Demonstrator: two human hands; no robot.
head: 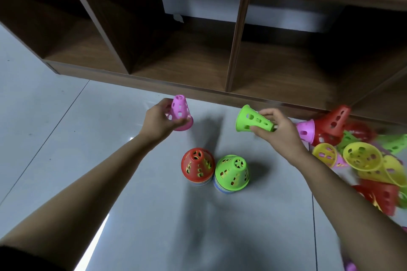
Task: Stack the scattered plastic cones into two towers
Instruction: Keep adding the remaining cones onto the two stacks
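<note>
Mid-stacking: left hand (pixel 157 122) grasps a pink cone (pixel 180 113), right hand (pixel 279 130) a green cone (pixel 253 119); next, cap the 2 towers (pixel 214 169) at 6 o'clock.

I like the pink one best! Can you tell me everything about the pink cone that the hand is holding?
The pink cone is a small, shiny, plastic-looking cone with a flat narrow top and a wider rim at the bottom. Its sides have rows of little cut-out holes, and there are holes in the top too. The left hand grips it from the side, fingers wrapped around its lower part. It is held nearly upright, narrow end up, above the grey floor in front of the wooden shelf, and beyond the two stacks.
</note>
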